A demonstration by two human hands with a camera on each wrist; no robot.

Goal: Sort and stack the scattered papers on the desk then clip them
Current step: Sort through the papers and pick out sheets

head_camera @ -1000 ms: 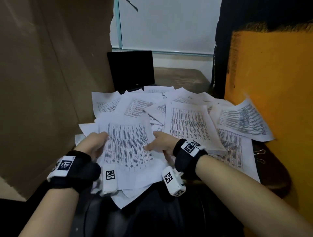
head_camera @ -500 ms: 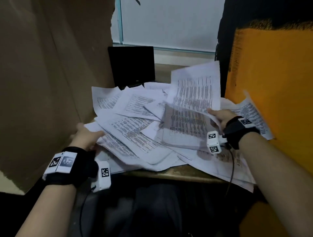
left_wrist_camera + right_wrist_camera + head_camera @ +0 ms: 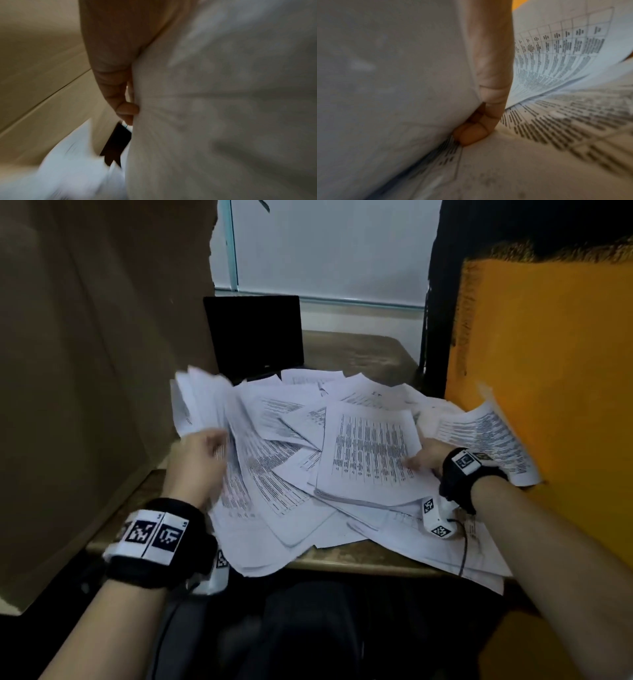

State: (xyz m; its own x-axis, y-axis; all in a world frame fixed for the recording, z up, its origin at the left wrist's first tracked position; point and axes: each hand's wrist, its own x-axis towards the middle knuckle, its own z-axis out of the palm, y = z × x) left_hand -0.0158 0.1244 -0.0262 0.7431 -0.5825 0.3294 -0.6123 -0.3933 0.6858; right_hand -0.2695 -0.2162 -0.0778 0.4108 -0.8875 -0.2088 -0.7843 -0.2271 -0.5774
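Observation:
Printed white papers [image 3: 274,419] lie scattered and overlapping across the brown desk [image 3: 363,354]. My left hand [image 3: 202,460] grips a bundle of sheets [image 3: 198,402] by its edge, and the bundle stands lifted and fanned at the left of the pile. In the left wrist view, curled fingers [image 3: 126,108] press against the blurred paper [image 3: 223,94]. My right hand [image 3: 428,460] holds the right edge of a printed stack [image 3: 370,450] lying on the pile. The right wrist view shows fingers [image 3: 476,129] curled under that paper [image 3: 385,81]. No clip shows in any view.
A black screen [image 3: 253,333] stands at the back of the desk behind the pile. A brown cardboard panel [image 3: 85,371] walls the left side and an orange panel [image 3: 548,405] the right, with a sheet [image 3: 486,436] curling up against it. Sheets overhang the front edge [image 3: 342,565].
My right hand has brought the raised sheet down from the back right onto a stack at centre right. My left hand has lifted a bundle up at the left of the pile.

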